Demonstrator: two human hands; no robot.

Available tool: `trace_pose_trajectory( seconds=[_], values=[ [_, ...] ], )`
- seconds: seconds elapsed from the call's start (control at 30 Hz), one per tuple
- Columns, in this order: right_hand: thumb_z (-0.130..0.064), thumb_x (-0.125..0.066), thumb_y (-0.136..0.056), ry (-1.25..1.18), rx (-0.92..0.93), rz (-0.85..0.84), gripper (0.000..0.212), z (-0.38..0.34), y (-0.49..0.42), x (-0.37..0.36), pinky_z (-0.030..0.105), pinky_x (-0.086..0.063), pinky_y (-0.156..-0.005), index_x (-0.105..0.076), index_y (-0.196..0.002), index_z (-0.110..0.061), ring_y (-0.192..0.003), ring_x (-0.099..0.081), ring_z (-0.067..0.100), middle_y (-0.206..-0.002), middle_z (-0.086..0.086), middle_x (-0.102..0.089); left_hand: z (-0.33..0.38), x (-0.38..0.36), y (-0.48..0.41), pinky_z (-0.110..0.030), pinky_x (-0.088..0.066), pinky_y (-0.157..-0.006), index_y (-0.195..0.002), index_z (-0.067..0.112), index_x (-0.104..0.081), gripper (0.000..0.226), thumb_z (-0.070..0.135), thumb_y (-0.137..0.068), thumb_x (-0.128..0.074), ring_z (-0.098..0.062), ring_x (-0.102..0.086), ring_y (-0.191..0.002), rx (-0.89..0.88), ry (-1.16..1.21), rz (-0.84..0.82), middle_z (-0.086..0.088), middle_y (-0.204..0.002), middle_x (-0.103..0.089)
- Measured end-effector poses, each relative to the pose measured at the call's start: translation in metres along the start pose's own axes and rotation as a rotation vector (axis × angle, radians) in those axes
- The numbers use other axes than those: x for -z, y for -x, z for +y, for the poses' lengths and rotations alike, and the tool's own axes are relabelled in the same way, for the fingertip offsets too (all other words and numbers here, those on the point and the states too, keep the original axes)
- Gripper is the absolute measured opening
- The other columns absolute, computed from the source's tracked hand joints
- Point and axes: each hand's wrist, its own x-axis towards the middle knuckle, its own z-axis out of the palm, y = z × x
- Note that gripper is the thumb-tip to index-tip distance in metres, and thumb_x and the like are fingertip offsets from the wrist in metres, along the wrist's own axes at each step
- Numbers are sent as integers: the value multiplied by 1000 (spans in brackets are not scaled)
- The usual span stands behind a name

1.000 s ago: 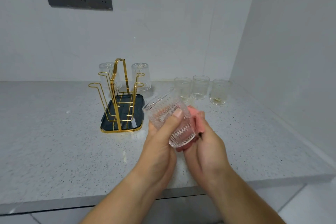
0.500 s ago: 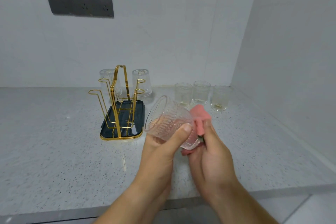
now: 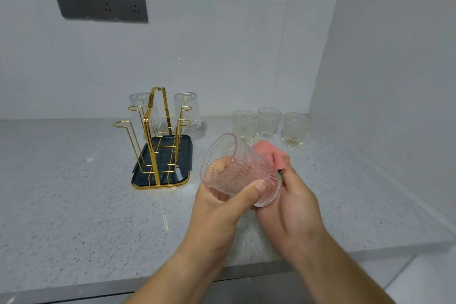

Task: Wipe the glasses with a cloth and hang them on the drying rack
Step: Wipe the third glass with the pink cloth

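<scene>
— What has changed in the last second?

— The glass point(image 3: 237, 168) has turned in the left hand point(image 3: 217, 207). Its mouth now tips up and left, towards the drying rack point(image 3: 158, 136), and its base points at the right hand point(image 3: 293, 205). The cloth point(image 3: 267, 153) has moved up round the far side, near the base.

— And the fingers?

— The left thumb lies across the near wall, and the fingers curl round the far side, showing through the glass. The right fingers are bunched round the cloth, pressing it to the glass. Their tips are hidden.

— Where is the glass?

— In the air over the bench point(image 3: 74, 192), just right of the rack.

— So where does the task stand?

— Still wiping this one, I'd say. Two glasses point(image 3: 187, 111) hang upside down on the far prongs, and three more point(image 3: 268, 122) wait upright behind.
</scene>
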Motion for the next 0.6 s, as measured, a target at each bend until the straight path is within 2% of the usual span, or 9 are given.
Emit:
trace_pose_trajectory(
  seconds=[0.07,0.13,0.23,0.33,0.4,0.43,0.5,0.57,0.6],
  values=[
    [-43,-35,-108,-32,-23,-27,56,4,4,1,52,-39,-117,-70,-126,-3,-121,-69,32,-128,20,-71,0,1,-2,-22,-58,-86,-124,0,-66,51,2,-77,-85,-24,-75,-108,-2,-16,23,-13,-112,-79],
    [-41,-31,-109,-27,-63,-77,57,14,10,6,52,-34,-121,-58,-138,1,-129,-63,34,-136,23,-66,1,6,-6,-23,-58,-83,-125,-5,-63,57,3,-75,-87,-24,-77,-102,0,-16,48,-16,-108,-79],
    [-36,-30,-110,35,-105,-146,56,22,17,9,50,-39,-119,-52,-141,5,-130,-62,34,-138,25,-64,3,12,-12,-27,-61,-82,-119,-8,-63,49,5,-76,-84,-24,-75,-94,0,-15,51,-22,-103,-77],
    [-45,-37,-107,347,24,-59,49,16,15,15,57,-39,-116,-57,-144,-18,-119,-70,24,-129,8,-73,6,13,-12,-24,-59,-81,-108,1,-72,31,7,-80,-84,-22,-75,-95,4,-52,12,-15,-101,-78],
    [-47,-38,-107,588,161,-11,39,8,13,17,40,-50,-101,-59,-139,-43,-101,-71,7,-122,-12,-75,6,11,-11,-22,-58,-83,-103,12,-77,19,12,-84,-81,-21,-75,-98,20,-72,-28,-13,-104,-79],
    [-45,-38,-108,675,209,-11,36,4,12,16,30,-51,-93,-61,-136,-48,-97,-69,3,-121,-18,-74,5,10,-10,-22,-58,-84,-103,15,-78,19,14,-84,-81,-20,-75,-100,40,-60,-34,-12,-105,-79],
    [-36,-36,-110,718,244,-62,38,-1,10,17,19,-55,-89,-64,-133,-42,-103,-69,-3,-119,-19,-74,3,6,-7,-22,-58,-83,-108,12,-77,25,14,-83,-80,-20,-75,-102,88,-1,-13,-11,-107,-80],
    [-33,-35,-110,755,284,-99,38,0,15,16,9,-52,-84,-61,-138,-36,-93,-66,-13,-104,-25,-72,3,5,-6,-23,-59,-83,-110,8,-75,28,12,-83,-75,-22,-76,-102,95,25,21,-13,-107,-80],
    [-37,-35,-109,803,332,-109,39,4,18,16,9,-48,-86,-57,-142,-38,-92,-61,-13,-100,-29,-67,4,5,-6,-24,-59,-84,-109,7,-75,26,10,-84,-73,-22,-76,-102,89,20,35,-14,-107,-79]
  ],
)
